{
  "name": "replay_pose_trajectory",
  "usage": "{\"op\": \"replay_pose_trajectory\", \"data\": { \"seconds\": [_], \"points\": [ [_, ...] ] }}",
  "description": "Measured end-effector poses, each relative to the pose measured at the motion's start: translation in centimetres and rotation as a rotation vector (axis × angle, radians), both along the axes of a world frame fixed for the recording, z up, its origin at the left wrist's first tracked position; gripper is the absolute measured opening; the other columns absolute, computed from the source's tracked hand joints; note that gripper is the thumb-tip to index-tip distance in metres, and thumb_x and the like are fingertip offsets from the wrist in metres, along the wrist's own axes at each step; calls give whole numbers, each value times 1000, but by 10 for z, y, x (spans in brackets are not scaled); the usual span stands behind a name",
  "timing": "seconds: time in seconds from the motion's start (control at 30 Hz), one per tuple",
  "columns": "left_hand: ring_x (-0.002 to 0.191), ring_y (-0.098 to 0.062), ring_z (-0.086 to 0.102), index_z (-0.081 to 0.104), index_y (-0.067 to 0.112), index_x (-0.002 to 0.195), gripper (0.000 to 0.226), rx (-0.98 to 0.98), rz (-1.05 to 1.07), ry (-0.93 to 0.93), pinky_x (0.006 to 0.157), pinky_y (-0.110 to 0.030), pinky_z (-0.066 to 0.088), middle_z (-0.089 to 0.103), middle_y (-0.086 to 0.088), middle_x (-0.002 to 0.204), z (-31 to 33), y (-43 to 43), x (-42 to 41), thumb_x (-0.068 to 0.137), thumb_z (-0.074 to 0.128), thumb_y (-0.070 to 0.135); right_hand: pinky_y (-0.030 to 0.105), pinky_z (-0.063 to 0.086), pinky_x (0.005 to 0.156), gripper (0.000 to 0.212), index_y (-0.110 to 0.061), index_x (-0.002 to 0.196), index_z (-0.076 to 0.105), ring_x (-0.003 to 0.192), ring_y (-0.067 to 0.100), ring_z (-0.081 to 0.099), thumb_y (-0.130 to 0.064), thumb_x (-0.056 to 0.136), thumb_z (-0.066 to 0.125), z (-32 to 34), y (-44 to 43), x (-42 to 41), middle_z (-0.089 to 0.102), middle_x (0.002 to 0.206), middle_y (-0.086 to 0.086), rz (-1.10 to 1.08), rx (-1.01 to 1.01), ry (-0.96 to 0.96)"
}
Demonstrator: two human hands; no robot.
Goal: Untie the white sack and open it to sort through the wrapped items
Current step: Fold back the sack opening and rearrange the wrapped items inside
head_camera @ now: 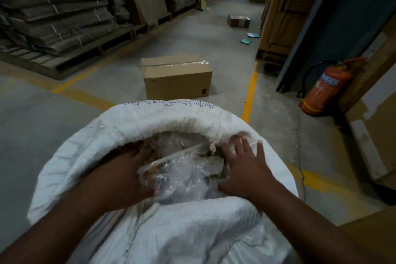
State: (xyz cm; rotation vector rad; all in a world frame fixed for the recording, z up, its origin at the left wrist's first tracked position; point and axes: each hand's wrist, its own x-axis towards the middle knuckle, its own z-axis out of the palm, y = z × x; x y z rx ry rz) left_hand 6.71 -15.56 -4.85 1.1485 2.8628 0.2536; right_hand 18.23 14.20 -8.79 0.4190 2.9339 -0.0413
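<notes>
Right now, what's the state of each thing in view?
White woven sack: untied, mouth rolled open.
Clear plastic-wrapped items: inside sack, wrapped.
Left hand: open, resting on the wrapped items.
Right hand: open, fingers spread against sack rim.
Brown cardboard box: taped shut, on floor.
Red fire extinguisher: on floor, against wall.

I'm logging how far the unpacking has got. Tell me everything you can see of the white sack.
The white sack looks like creased woven plastic, with dark handwriting along its far rim. It is untied, and its mouth is rolled outward and wide open, showing wrapped items in clear plastic inside. The right hand presses spread fingers against the inner right wall. The left hand reaches in on the left over the contents, but its grip is blurred. A cardboard box lies beyond the sack.
</notes>
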Motion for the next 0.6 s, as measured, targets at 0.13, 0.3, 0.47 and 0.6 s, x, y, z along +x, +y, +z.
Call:
{"op": "replay_pose_trajectory", "data": {
  "seconds": [0.13, 0.3, 0.47, 0.6],
  "points": [
    [157, -18, -19, -27, 35, 157, 150, -413, -30, -211, 128, -41, -2, -32, 13, 160, 1, -5, 11, 52, 66, 91, 68, -10, 119, 128, -38, 159, -14, 156, 33, -15, -81, 70, 66, 3, -39, 16, -21, 169, 10, 133, -105, -267],
    [145, -22, -40, -44, 31, 142, 159, -603, -18, -301, 126, -43, -12, -45, -1, 157, -2, -19, 22, 53, 79, 79, 76, -3, 112, 124, -38, 160, -12, 156, 40, 1, -67, 75, 74, -12, -40, 44, -6, 169, 18, 123, -53, -519],
    [158, -21, 19, 9, 35, 164, 127, -329, -49, -215, 125, -28, 18, 21, 3, 169, 15, -3, 23, 63, 71, 78, 59, 10, 122, 111, -30, 162, 0, 154, 31, 19, -62, 81, 69, 11, -44, 29, 10, 169, 11, 154, -131, -285],
    [94, -17, 68, 65, 33, 111, 48, 139, -3, 53, 80, -34, 54, 67, 11, 99, 23, 17, 3, 78, 50, 64, 38, 47, 105, 82, -33, 158, 25, 133, 22, 52, -35, 86, 64, 18, -30, -11, 44, 153, -2, 47, -360, 163]
  ]
}}
